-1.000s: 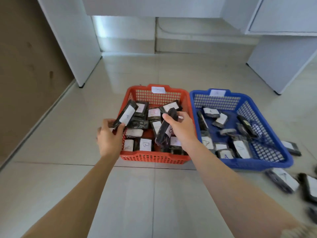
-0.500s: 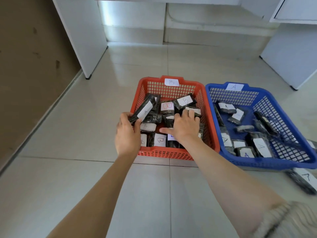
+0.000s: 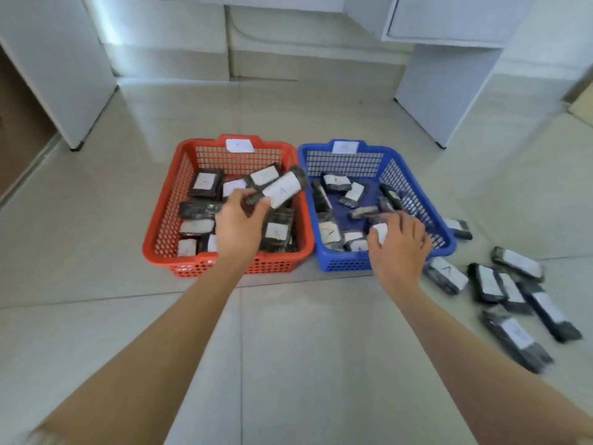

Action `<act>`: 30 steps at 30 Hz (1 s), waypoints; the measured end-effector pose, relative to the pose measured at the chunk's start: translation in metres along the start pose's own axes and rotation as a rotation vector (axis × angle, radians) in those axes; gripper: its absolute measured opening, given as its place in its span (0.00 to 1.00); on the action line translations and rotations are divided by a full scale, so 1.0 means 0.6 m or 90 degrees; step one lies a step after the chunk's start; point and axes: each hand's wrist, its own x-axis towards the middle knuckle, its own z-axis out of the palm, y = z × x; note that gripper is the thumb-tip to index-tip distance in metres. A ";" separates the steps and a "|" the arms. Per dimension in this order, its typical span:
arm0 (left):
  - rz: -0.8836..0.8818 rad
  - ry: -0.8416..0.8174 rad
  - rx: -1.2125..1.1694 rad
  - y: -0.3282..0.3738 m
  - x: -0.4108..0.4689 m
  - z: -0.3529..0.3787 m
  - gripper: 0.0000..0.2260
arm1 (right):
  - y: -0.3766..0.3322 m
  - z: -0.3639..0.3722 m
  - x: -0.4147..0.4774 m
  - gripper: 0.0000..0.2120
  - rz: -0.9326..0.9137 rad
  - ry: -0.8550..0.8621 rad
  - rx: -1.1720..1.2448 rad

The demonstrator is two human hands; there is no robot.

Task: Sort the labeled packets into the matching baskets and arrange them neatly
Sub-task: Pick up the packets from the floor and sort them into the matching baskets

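A pale tiled floor (image 3: 96, 252) carries two mesh baskets side by side, touching. The red basket (image 3: 160, 226) sits left, the blue basket (image 3: 446, 239) right; each has a white tag on its far rim and holds a jumble of dark packets with white labels. More packets, the loose pile (image 3: 510, 290), lie on the floor just right of the blue basket. The left hand (image 3: 239, 228) reaches over the red basket, fingers pinched on a raised packet (image 3: 279, 191) that tilts toward the blue one. The right hand (image 3: 399, 244) is over the blue basket's near corner, fingers curled on a small packet (image 3: 380, 231). Label letters are blurred.
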 end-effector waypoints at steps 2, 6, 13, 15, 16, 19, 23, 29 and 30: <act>0.009 -0.076 -0.003 0.019 -0.015 0.033 0.11 | 0.037 -0.016 0.015 0.16 0.075 -0.002 0.004; 0.031 -0.154 0.022 0.041 -0.017 0.089 0.09 | 0.101 -0.040 0.054 0.21 0.201 -0.032 0.026; -0.021 -0.210 -0.030 0.083 -0.003 0.212 0.11 | 0.168 -0.018 0.072 0.17 0.318 -0.201 0.243; -0.040 -0.238 -0.035 0.093 0.004 0.247 0.11 | 0.170 -0.013 0.066 0.19 0.320 -0.178 0.290; -0.042 -0.266 -0.026 0.098 0.009 0.264 0.12 | 0.170 -0.013 0.063 0.20 0.318 -0.170 0.300; -0.015 -0.347 0.047 0.111 0.026 0.320 0.10 | 0.167 -0.019 0.060 0.22 0.297 -0.170 0.295; 0.027 -0.441 0.181 0.127 0.038 0.392 0.07 | 0.173 -0.021 0.060 0.23 0.288 -0.207 0.273; 0.144 -0.499 0.341 0.141 0.021 0.459 0.13 | 0.182 -0.012 0.058 0.22 0.256 -0.220 0.269; 0.161 -0.500 0.368 0.137 0.017 0.468 0.15 | 0.182 -0.012 0.058 0.22 0.253 -0.215 0.265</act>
